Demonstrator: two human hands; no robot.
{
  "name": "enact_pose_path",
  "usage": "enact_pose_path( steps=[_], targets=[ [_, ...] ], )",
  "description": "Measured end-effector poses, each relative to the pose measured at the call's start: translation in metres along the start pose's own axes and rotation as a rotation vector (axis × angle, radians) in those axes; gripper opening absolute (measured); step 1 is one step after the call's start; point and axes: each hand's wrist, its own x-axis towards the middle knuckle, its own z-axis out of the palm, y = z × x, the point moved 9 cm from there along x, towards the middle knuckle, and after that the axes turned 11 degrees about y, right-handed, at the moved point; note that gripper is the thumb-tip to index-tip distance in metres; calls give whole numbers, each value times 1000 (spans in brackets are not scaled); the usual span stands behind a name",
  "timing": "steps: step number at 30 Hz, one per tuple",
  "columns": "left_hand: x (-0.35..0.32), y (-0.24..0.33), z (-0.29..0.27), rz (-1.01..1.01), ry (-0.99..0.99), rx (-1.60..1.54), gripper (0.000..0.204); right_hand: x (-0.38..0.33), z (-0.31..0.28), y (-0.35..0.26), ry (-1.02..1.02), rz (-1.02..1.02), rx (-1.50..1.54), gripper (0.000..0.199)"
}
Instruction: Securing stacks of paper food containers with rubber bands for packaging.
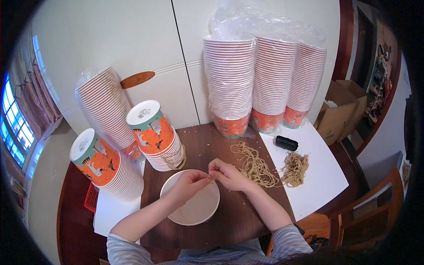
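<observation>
Cup stacks (229,79) (tall) behind, room right of bowl (201,208)

Curtained window (17,120) (bright, bluish) left, wooden chair (336,227) right.

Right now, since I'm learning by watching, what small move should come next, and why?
Probably ease the left hand and right hand slightly apart: they meet in a pinch near the rim of the white tub, largely hiding anything between them.

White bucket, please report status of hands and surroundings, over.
Left hand, right hand pinching, tips together over white bucket; anything held unclear. Bucket upright, open. Beige string pile near right wrist.
</observation>
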Motion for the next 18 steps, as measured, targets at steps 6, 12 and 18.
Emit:
enact_pose_path(
  steps=[6,12,18],
  targets=[
    [-2,-3,-2,-181,82,-260,8,1,-2,3,4,-36,-31,9],
    [0,-13,-2,-225,70,-340,7,1,-3,3,-14,-18,-30,8],
    [0,-10,-1,-172,75,-307,8,2,-3,5,-25,-10,-50,8]
  ],
)
